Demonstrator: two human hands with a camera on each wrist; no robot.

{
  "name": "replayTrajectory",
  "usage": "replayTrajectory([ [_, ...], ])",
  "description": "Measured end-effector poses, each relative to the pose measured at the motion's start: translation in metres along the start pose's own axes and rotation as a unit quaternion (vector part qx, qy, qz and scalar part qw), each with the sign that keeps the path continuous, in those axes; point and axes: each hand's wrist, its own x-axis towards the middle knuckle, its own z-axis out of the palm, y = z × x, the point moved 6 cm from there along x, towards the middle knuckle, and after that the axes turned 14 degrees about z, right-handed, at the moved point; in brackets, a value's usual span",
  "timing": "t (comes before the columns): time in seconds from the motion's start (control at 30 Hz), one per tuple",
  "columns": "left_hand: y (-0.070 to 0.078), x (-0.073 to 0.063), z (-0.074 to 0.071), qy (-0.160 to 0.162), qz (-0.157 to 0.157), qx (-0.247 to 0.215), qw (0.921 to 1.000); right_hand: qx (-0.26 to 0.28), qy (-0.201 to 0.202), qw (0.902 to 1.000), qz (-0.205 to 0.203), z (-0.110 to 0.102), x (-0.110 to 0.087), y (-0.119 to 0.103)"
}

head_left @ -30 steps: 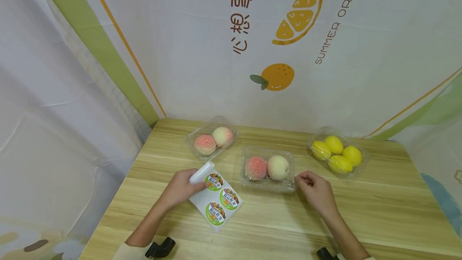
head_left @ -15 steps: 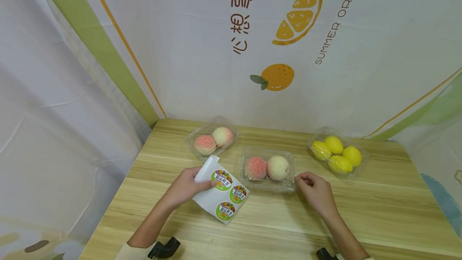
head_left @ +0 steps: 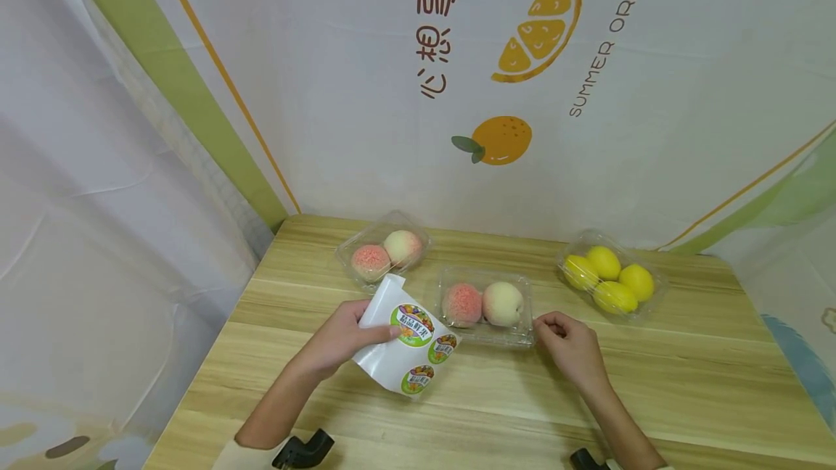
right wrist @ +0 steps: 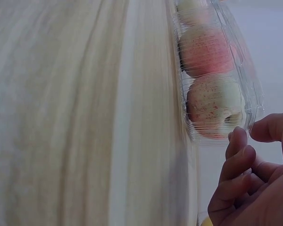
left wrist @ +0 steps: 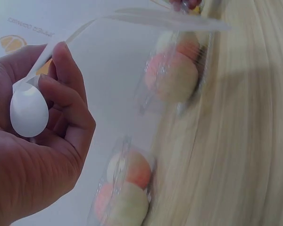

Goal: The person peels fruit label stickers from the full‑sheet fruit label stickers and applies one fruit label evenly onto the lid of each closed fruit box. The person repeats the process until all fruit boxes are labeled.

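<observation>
My left hand [head_left: 339, 338] grips a white sheet of round fruit stickers [head_left: 382, 368], its thumb over the printed face. The sheet is raised above the table and its upper end is rolled, as the left wrist view shows. Right of it sits a lidded clear plastic box [head_left: 484, 336] holding a pink peach [head_left: 463, 304] and a pale peach [head_left: 503, 303]. At that box's right edge, my right hand [head_left: 575, 349] pinches the rim between thumb and fingertips; in the right wrist view the fingertips [right wrist: 239, 135] lie against the box corner.
A second clear box [head_left: 347, 251] with two peaches stands at the table's back left. Another clear box [head_left: 655, 297] with several lemons [head_left: 615, 297] stands at the back right. Behind the wooden table [head_left: 679, 376] hangs a white printed curtain [head_left: 359, 93].
My left hand has lifted the sticker sheet and moved it right and slightly up towards the middle box, tilting it. The right hand and the boxes have stayed in place.
</observation>
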Motion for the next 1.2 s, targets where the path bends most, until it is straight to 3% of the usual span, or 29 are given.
replayTrajectory([
  [0.43, 0.008, 0.016, 0.022, -0.021, 0.016, -0.034, 0.9991, 0.026, -0.011, 0.9993, 0.026, 0.003, 0.0, 0.002],
  [0.73, 0.008, 0.029, 0.039, -0.037, 0.018, -0.056, 0.9976, 0.02, -0.002, 0.9998, 0.008, 0.003, -0.001, 0.0],
  [0.93, 0.011, 0.035, 0.049, -0.05, 0.024, -0.061, 0.9966, -0.009, 0.019, 0.9995, -0.022, 0.001, 0.0, -0.005],
  [1.2, 0.011, 0.04, 0.058, -0.062, 0.021, -0.056, 0.9963, -0.056, 0.107, 0.9871, -0.105, -0.012, -0.005, -0.028],
])
